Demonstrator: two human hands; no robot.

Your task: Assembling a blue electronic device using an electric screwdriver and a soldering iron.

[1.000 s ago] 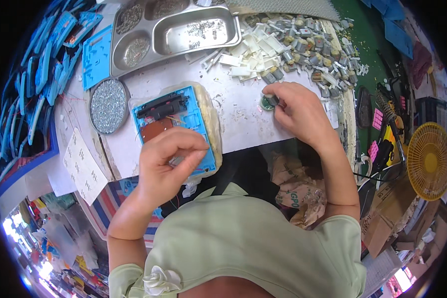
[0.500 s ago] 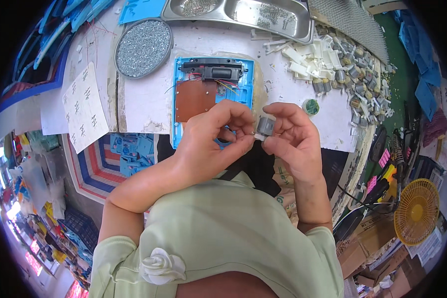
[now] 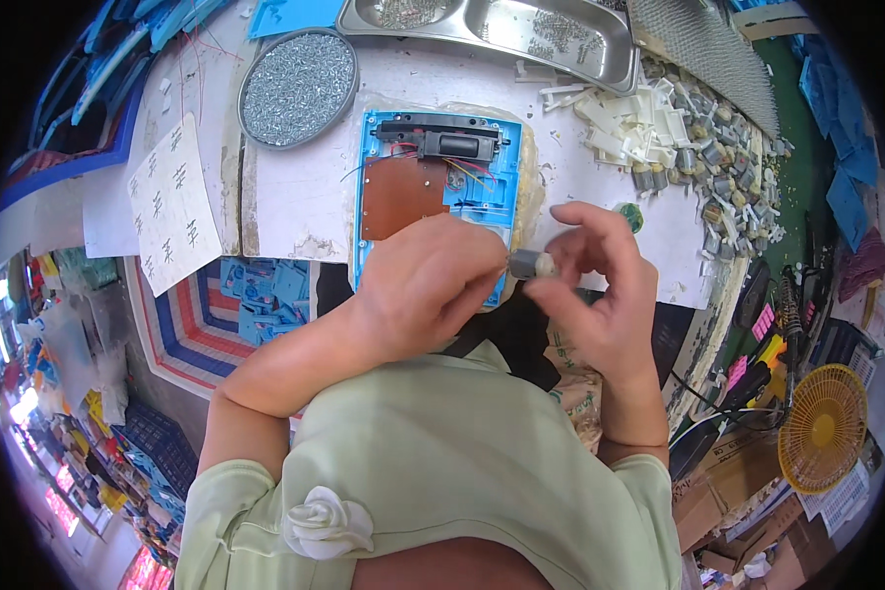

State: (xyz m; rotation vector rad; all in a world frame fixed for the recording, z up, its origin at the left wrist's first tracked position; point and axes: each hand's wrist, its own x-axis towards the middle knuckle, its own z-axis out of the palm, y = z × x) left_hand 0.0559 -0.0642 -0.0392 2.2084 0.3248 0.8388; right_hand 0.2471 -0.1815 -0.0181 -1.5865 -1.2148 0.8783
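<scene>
A small grey cylinder with a pale end, like a little motor [image 3: 525, 264], is pinched at its left end by my left hand [image 3: 425, 285]. That hand's fingers are curled and hide what they grip there. My right hand [image 3: 605, 285] is beside the cylinder's pale end, thumb and forefinger spread apart; whether a finger behind touches the part I cannot tell. Beneath and beyond the hands lies a blue plastic housing [image 3: 367, 211], with a brown board [image 3: 401, 192], a black mechanism [image 3: 452, 144] and thin coloured wires inside. My left hand covers its near part.
A round tray of silver screws [image 3: 297, 88] stands at the back left, beside a steel compartment tray [image 3: 619, 74]. White plastic parts [image 3: 649, 123] and a heap of similar grey cylinders [image 3: 733, 172] lie at right. A green-topped round item [image 3: 631, 216] sits behind my right hand.
The grey cylinder has turned from upright to lying sideways. My right thumb and forefinger have parted from it, while my left hand keeps hold. The view has shifted slightly.
</scene>
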